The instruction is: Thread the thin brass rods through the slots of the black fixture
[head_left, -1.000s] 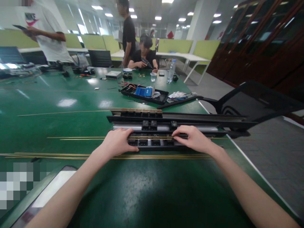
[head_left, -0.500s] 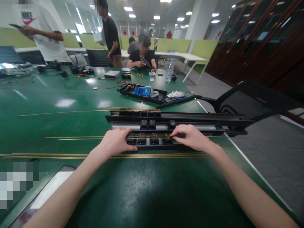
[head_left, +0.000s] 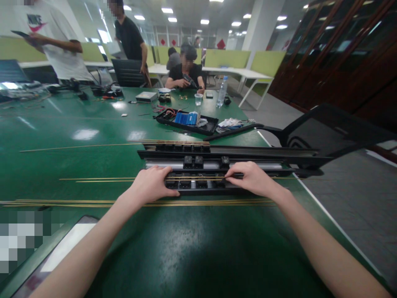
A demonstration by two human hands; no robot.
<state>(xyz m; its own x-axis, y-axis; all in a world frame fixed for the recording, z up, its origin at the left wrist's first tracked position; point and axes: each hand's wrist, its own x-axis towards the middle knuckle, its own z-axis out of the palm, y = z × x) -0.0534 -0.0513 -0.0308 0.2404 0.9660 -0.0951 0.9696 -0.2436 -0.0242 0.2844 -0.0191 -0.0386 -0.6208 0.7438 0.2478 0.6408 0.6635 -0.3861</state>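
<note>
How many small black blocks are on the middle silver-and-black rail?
3: two small black cubic blocks side by side, a third block near the right hand, which covers part of the rail.

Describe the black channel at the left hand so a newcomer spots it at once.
On the glossy green tabletop, find the bare left hand. Its thumb touches the long black channel containing small black blocks. Among the parallel black channels, it is the one nearest the wearer.

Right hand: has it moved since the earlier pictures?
Yes, slightly: the right hand has shifted to the right, judged against the black block just beyond its fingers, which holds its place.
</note>
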